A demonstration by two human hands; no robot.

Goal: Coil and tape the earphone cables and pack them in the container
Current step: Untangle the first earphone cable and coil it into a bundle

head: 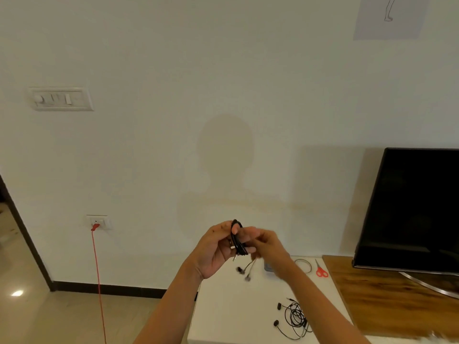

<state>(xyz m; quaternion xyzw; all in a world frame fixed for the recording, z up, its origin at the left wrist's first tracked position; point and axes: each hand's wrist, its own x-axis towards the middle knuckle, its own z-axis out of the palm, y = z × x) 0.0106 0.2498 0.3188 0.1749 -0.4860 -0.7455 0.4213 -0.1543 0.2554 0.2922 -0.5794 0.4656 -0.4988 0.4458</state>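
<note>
My left hand grips a black coiled earphone cable held up in front of the wall, above the white table. Its earbuds dangle blurred below the coil. My right hand pinches the same coil from the right side. A second black earphone set lies loosely tangled on the table at the front right. A clear tape roll lies at the table's far right. A grey container shows only partly behind my right wrist.
Red-handled scissors lie beside the tape roll. A wooden unit with a black TV stands to the right of the table. A red cord hangs from a wall socket on the left.
</note>
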